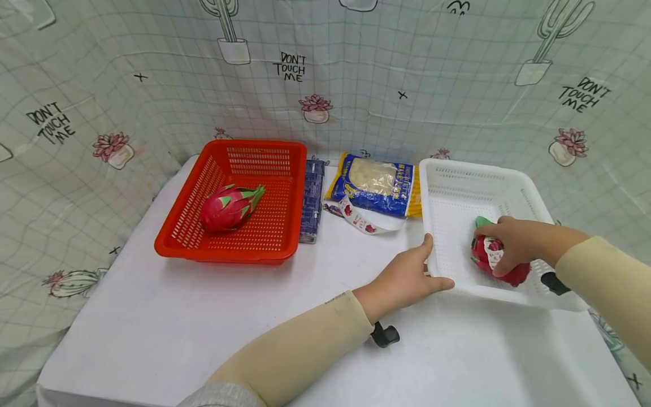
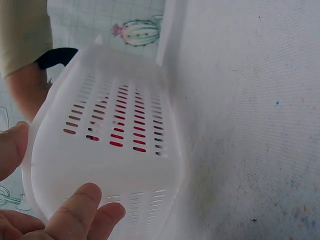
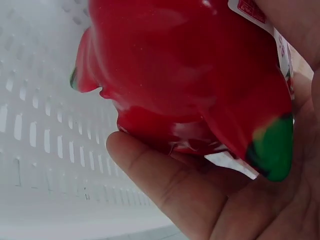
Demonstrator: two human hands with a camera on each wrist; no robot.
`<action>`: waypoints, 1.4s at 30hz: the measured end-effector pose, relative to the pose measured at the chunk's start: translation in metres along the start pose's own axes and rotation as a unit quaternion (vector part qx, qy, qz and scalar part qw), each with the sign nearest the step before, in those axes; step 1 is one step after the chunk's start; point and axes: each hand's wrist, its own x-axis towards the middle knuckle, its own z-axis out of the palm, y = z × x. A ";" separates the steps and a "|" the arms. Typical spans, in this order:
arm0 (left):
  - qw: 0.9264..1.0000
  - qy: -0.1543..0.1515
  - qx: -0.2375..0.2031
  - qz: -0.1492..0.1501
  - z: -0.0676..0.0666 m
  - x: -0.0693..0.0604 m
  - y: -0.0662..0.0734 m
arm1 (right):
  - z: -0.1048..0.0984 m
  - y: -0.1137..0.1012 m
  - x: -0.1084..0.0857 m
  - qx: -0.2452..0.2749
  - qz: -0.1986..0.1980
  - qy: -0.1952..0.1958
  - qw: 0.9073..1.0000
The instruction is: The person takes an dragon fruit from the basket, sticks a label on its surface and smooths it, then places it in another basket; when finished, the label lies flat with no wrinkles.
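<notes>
At the right, a white plastic basket with slotted walls stands near the back of the table. My left hand holds its near left corner, and in the left wrist view fingers lie against its outer wall. Inside the basket, my right hand grips a glossy red dragon fruit with green tips. A printed white paper band lies across that fruit, partly under the fingers. The right wrist view shows the dragon fruit close up, fingers curled beneath it.
A red basket at the left holds another dragon fruit. Between the baskets lie a dark blue flat item, a blue and yellow food packet and a loose printed paper strip. Patterned cloth hangs behind the table.
</notes>
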 end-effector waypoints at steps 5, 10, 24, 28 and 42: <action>1.000 -0.004 0.006 -0.006 -0.001 -0.001 0.002 | 0.005 -0.004 -0.002 -0.012 -0.001 0.010 1.000; 1.000 -0.010 0.003 -0.013 -0.002 -0.002 0.004 | 0.010 -0.005 -0.003 -0.025 -0.002 0.024 0.999; 1.000 -0.016 -0.007 -0.008 -0.003 -0.002 0.003 | 0.013 -0.018 -0.011 -0.024 0.016 0.002 1.000; 1.000 -0.017 -0.008 -0.008 -0.004 -0.002 0.003 | 0.007 -0.020 -0.015 0.028 0.030 -0.043 0.998; 1.000 -0.015 -0.004 -0.006 -0.003 -0.001 0.003 | -0.001 -0.011 -0.014 0.044 0.024 -0.074 0.996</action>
